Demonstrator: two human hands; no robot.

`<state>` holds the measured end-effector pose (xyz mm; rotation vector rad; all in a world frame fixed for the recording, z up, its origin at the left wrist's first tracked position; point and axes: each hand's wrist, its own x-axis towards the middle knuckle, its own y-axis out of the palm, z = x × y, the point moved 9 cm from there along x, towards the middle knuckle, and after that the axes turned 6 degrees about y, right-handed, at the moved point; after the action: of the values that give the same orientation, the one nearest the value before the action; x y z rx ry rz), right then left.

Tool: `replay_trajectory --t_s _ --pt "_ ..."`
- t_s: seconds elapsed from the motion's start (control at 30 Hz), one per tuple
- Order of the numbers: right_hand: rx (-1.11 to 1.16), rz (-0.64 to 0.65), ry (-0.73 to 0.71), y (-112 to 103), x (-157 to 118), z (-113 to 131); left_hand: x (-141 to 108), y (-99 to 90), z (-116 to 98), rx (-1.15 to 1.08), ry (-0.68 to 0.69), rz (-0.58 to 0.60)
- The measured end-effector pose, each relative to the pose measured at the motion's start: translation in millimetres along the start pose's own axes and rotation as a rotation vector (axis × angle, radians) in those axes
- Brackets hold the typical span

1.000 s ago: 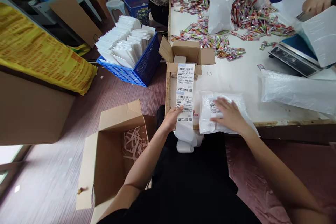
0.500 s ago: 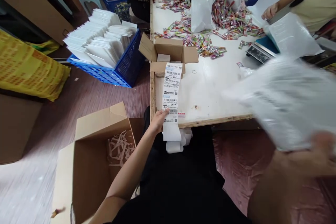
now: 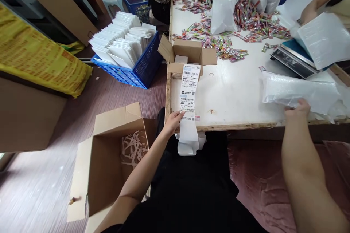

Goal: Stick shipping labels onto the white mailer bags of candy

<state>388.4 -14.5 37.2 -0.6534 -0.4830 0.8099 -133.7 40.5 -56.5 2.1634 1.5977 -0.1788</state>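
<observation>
My left hand (image 3: 175, 122) pinches the edge of a strip of printed shipping labels (image 3: 187, 98) at the table's front edge. The strip runs up to a small open cardboard box (image 3: 209, 56), and its blank lower end curls over the edge. On the right, my right hand (image 3: 298, 109) has its fingers closed on the near side of a white plastic mailing bag (image 3: 290, 89) lying on the table. Part of the thumb and fingers is hidden against the plastic.
A scale (image 3: 291, 60) bears another white bag (image 3: 325, 42). Colourful small packets (image 3: 221, 45) and standing white bags (image 3: 224, 14) cover the back. Left are a blue crate (image 3: 144, 65) of white envelopes and an open carton (image 3: 105, 178). Two co-workers stand at the table.
My right hand, blurred with a raised white bag before, is now lower and at a white bag on the table. The label strip has shifted slightly under my left hand. The view has turned.
</observation>
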Motion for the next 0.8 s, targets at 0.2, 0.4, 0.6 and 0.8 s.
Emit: replay_trajectory --t_s 0.2,0.4,0.6,0.8 --pt "0.344 -0.075 0.055 19.5 -4.5 1.7 0.5 -1.4 -2.6 0.055 0.026 -0.017" --pt "0.539 0.016 0.084 136.6 -91.4 54.9 -11.4 -4.1 -20.0 0.319 0.156 -0.137" --pt "0.517 0.598 -0.076 148.6 -222.7 177.0 -51.9 19.9 -67.8 0.627 0.569 -0.281" --pt "0.07 0.105 -0.062 39.7 -216.1 113.8 -43.1 127.1 21.0 0.424 0.18 0.292"
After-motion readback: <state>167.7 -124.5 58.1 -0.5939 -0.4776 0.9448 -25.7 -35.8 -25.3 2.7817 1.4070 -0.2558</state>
